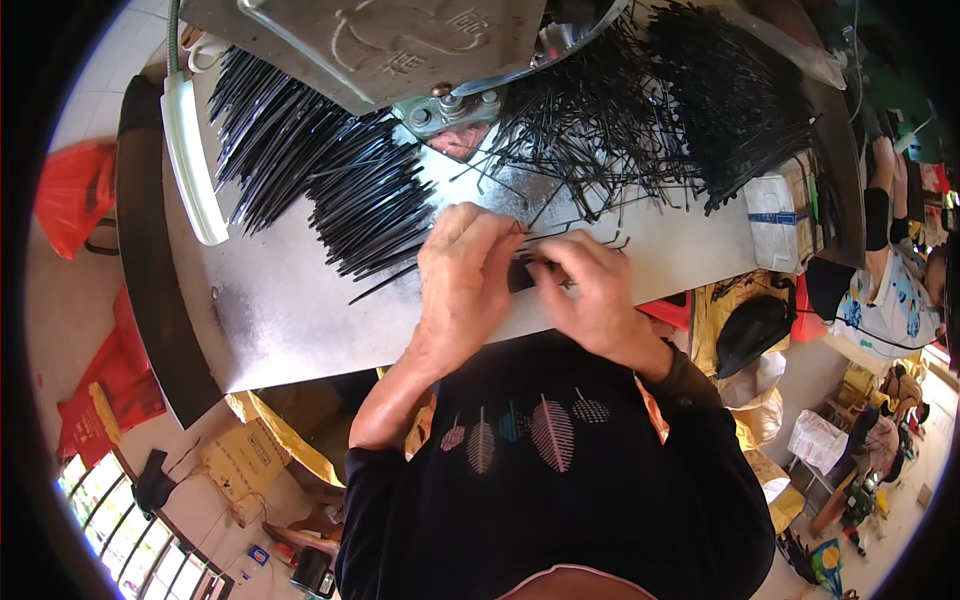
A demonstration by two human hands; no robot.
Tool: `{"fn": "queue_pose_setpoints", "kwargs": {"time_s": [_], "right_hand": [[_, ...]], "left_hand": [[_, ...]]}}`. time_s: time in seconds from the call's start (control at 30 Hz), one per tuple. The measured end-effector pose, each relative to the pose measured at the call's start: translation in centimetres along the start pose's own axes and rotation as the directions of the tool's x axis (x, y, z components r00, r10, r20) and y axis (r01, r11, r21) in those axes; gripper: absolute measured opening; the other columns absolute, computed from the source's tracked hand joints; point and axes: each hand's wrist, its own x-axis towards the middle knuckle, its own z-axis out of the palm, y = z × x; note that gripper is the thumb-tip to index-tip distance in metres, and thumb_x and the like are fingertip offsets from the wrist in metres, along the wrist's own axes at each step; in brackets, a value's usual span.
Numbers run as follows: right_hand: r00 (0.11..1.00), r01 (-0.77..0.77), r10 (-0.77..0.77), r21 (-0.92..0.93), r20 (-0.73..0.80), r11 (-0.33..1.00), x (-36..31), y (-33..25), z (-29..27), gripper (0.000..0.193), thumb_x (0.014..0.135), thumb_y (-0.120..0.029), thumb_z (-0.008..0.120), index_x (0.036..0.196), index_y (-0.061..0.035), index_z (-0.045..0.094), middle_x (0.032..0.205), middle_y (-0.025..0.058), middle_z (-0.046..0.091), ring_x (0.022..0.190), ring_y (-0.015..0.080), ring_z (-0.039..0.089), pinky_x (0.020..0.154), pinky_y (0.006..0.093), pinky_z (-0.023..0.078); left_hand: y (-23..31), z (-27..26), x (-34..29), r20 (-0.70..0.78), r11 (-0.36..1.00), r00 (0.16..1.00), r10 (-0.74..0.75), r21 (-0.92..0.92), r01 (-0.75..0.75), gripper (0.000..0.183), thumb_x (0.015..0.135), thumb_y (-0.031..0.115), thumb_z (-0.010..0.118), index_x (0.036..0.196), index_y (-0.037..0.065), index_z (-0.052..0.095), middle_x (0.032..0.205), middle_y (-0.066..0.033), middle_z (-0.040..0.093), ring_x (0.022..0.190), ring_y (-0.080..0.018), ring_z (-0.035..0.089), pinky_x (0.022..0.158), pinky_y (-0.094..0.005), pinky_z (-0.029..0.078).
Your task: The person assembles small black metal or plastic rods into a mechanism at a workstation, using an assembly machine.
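My left hand (462,275) is closed at the table's near edge, its fingertips pinched around thin black rods. Bent rod ends (618,240) stick out beyond its fingers, passing just above my right hand (595,295). That hand is slightly blurred, its fingers curled close to the left fingertips; what lies between them is mostly hidden. A long rod (375,289) slants out on the left side of my left hand. Straight black rods (350,190) lie in a thick pile to the left. Rods with hooked ends (590,140) are heaped loosely to the right.
A grey cast-metal machine (385,40) overhangs the metal table (290,330), with a bolted metal block (450,112) under it. A lit lamp tube (192,160) hangs at the left. More rods (735,95) and a white box (775,220) stand right. Another person's arm (880,190) shows far right.
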Motion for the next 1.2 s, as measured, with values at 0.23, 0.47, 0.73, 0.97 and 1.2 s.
{"fn": "queue_pose_setpoints", "kwargs": {"time_s": [0.23, 0.47, 0.73, 0.97, 1.2], "right_hand": [[0.989, -0.137, 0.118, -0.241, -0.091, 0.961, 1.5, 2.9, -5.7, 0.015, 0.084, -0.004, 0.074, 0.098, -0.0052, 0.07, 0.084, 0.0098, 0.068, 0.063, 0.0268, 0.066, 0.056, 0.0355, 0.051], [0.999, 0.003, 0.019, -0.461, 0.044, 0.888, 3.2, 3.1, -4.2, 0.015, 0.085, -0.018, 0.077, 0.092, -0.0086, 0.068, 0.076, 0.0079, 0.061, 0.063, 0.029, 0.064, 0.056, 0.0409, 0.049], [0.995, -0.052, 0.075, -0.299, 0.066, 0.953, 3.4, 3.4, -4.6, 0.008, 0.085, -0.013, 0.075, 0.089, -0.0102, 0.068, 0.078, 0.0063, 0.061, 0.065, 0.03, 0.065, 0.057, 0.0397, 0.05], [0.896, 0.419, -0.255, -0.502, 0.363, 0.757, 6.6, 3.1, -5.8, 0.032, 0.079, -0.006, 0.068, 0.111, -0.0113, 0.071, 0.099, 0.0056, 0.06, 0.086, 0.0242, 0.065, 0.069, 0.0363, 0.055], [0.734, 0.622, -0.373, -0.342, 0.568, 0.704, 9.3, 4.2, -4.9, 0.011, 0.079, -0.01, 0.065, 0.09, -0.0078, 0.066, 0.094, 0.0068, 0.056, 0.089, 0.0236, 0.063, 0.07, 0.0377, 0.055]], "left_hand": [[-0.9, 1.5, -0.5, 0.104, 0.899, 0.986, 0.134, 0.405, -0.165, 0.026, 0.075, 0.002, 0.077, 0.1, 0.003, 0.071, 0.1, -0.0087, 0.06, 0.093, -0.0305, 0.054, 0.08, -0.0434, 0.044], [-0.2, 1.6, -1.1, 0.181, 0.923, 0.979, 0.091, 0.353, -0.151, 0.029, 0.073, 0.016, 0.083, 0.099, 0.007, 0.072, 0.104, -0.0097, 0.059, 0.096, -0.0312, 0.054, 0.081, -0.0436, 0.043], [-0.8, 1.4, -1.7, 0.157, 0.943, 0.978, 0.136, 0.282, -0.176, 0.019, 0.072, 0.014, 0.08, 0.088, 0.011, 0.072, 0.106, -0.0067, 0.059, 0.098, -0.0305, 0.051, 0.081, -0.0435, 0.042], [-0.9, 1.3, -2.0, 0.174, 0.94, 0.977, 0.125, 0.294, -0.172, 0.022, 0.072, 0.018, 0.08, 0.092, 0.01, 0.073, 0.11, -0.0066, 0.059, 0.1, -0.0311, 0.05, 0.082, -0.0438, 0.041], [0.9, 0.5, -2.7, 0.276, 0.933, 0.955, 0.11, 0.303, -0.196, 0.063, 0.066, 0.036, 0.085, 0.113, 0.0, 0.063, 0.12, -0.0149, 0.051, 0.11, -0.0352, 0.048, 0.091, -0.0505, 0.04]]}}
